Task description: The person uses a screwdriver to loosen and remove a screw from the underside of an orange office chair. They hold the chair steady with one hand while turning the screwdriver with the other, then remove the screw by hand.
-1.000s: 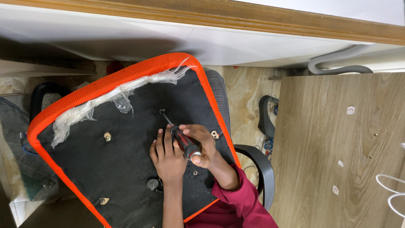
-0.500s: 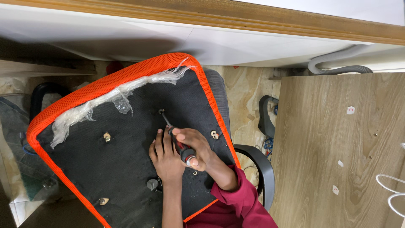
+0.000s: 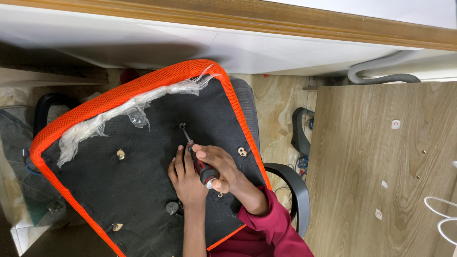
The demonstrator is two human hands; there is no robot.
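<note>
Both hands on screwdriver (image 3: 199,164), tip at bolt (image 3: 182,126)

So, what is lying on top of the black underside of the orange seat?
On the black underside lie torn clear plastic, brass fittings, a black knob and the left hand. The right hand holds a screwdriver on a screw. Whatever is beneath the hands is hidden.

left grip (image 3: 187,176) flat, right grip (image 3: 220,167) clenched
</note>
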